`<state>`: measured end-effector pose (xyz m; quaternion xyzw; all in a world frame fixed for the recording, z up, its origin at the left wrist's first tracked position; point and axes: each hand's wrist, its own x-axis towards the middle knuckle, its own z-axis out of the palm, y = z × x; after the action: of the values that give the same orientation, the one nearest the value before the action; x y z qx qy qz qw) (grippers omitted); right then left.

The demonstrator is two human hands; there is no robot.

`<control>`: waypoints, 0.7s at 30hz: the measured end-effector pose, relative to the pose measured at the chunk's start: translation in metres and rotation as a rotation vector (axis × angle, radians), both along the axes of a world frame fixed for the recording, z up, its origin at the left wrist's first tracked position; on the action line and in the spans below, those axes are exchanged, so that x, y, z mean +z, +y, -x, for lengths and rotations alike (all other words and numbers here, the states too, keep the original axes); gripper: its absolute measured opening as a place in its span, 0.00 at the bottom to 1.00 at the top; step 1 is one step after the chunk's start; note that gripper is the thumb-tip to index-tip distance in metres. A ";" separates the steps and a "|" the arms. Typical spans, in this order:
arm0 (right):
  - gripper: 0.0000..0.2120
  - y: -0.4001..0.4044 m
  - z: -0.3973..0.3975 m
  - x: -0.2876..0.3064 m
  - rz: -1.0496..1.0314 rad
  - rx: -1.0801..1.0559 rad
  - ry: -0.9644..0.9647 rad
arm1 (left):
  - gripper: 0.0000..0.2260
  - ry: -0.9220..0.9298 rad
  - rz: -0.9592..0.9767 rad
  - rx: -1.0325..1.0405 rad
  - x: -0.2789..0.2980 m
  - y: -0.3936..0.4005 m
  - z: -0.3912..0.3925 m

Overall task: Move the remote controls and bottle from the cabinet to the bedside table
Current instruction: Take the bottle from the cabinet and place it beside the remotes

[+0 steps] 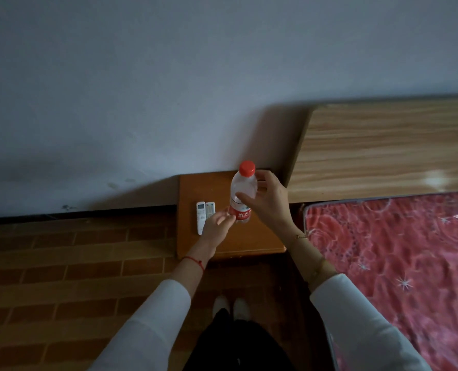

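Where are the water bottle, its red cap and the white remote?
water bottle [240,213]: head view, on its red label.
red cap [247,167]: head view, on the cap's top.
white remote [200,218]: head view, middle of its body, below the screen.

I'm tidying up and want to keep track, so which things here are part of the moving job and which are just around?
Part of the job:
bottle, upright, right hand around it
two remote controls, side by side
bedside table, under them
left hand, by the bottle's label

Just around:
bed cover
headboard
brick-pattern floor
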<state>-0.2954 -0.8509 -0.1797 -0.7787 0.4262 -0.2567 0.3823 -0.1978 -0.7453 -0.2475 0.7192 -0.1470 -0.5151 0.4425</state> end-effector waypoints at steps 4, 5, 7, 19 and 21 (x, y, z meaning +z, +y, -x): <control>0.29 -0.031 -0.024 -0.054 -0.026 0.008 0.044 | 0.21 0.016 -0.040 0.016 -0.046 -0.030 -0.017; 0.29 -0.038 -0.029 -0.069 -0.034 0.011 0.055 | 0.19 0.014 -0.050 0.011 -0.057 -0.036 -0.021; 0.30 -0.048 -0.039 -0.102 -0.045 0.015 0.072 | 0.18 -0.007 -0.063 -0.015 -0.087 -0.049 -0.030; 0.31 -0.073 -0.060 -0.251 -0.126 0.011 0.129 | 0.21 -0.015 -0.056 -0.065 -0.214 -0.067 -0.053; 0.31 -0.072 -0.061 -0.263 -0.131 0.020 0.134 | 0.22 -0.016 -0.063 -0.057 -0.225 -0.065 -0.053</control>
<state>-0.2346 -0.9234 -0.4427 -0.7719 0.4587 -0.1716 0.4054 -0.1447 -0.8104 -0.4724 0.7324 -0.1547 -0.5262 0.4033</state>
